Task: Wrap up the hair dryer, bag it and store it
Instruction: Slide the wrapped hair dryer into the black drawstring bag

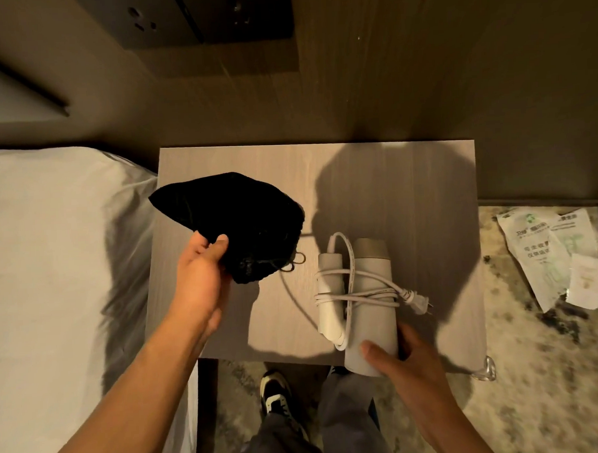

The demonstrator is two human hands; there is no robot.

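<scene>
A black bag [234, 225] is being gripped by the left hand [200, 278] above the bedside table [408, 173], while the cord-wrapped hair dryer [369, 298], lying on it, is being grasped by the right hand [404, 362].

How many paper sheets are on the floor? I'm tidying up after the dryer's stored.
2 that I can tell: a large crumpled printed sheet on the floor right of the table, and a small slip overlapping its lower right. More may lie underneath.
</scene>
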